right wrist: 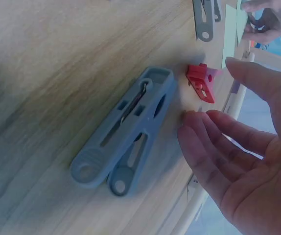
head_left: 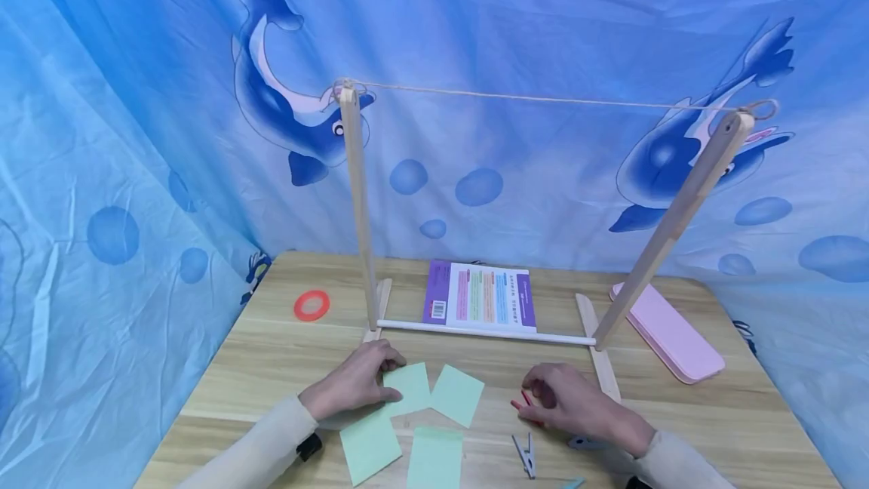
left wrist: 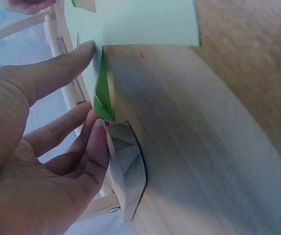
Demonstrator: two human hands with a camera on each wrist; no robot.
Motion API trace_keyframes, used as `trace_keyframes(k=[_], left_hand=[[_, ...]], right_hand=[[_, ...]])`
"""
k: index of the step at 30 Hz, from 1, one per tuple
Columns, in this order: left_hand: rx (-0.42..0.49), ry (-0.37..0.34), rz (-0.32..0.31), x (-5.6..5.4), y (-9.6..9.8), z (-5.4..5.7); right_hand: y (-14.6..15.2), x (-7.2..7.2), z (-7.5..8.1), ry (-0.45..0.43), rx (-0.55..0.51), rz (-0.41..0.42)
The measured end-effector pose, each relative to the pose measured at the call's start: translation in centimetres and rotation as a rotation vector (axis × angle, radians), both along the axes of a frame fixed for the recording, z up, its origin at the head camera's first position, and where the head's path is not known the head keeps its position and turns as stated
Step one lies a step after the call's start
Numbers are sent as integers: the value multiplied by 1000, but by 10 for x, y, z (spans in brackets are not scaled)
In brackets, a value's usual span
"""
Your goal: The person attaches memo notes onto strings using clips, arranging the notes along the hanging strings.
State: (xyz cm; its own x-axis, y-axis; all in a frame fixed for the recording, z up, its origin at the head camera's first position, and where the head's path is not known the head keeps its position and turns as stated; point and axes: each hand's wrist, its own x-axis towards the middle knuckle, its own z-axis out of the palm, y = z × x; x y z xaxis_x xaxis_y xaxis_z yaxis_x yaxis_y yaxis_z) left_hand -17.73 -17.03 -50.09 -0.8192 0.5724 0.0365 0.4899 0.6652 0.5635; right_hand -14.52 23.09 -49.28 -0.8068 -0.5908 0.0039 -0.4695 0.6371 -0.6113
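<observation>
My left hand rests at the left edge of a pale green square note. In the left wrist view, its thumb touches the paper and its fingertips meet a raised, darker green corner. Three more such notes lie around it: one to the right, one at the lower left, one in front. My right hand hovers around a red clothespin, thumb and fingers apart in the right wrist view. Below that hand lies a blue-grey clothespin; a grey one lies nearer me.
Behind the hands stands a wooden frame with two posts, a string across the top and a white rod low down. A booklet, a red tape ring, a pink case and a teal piece lie about.
</observation>
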Motion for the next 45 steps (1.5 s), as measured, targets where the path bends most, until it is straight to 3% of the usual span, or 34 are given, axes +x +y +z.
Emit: trace_keyframes(k=[16, 24, 36, 45], left_hand=[[70, -35, 25, -2, 2, 2], [97, -128, 23, -2, 5, -1], [132, -113, 51, 2, 5, -4], [98, -69, 71, 4, 3, -8]], right_hand=[[-8, -7, -2, -42, 70, -45], [-13, -8, -3, -60, 98, -68], [-16, -10, -2, 6, 153, -73], [-16, -12, 5, -63, 88, -59]])
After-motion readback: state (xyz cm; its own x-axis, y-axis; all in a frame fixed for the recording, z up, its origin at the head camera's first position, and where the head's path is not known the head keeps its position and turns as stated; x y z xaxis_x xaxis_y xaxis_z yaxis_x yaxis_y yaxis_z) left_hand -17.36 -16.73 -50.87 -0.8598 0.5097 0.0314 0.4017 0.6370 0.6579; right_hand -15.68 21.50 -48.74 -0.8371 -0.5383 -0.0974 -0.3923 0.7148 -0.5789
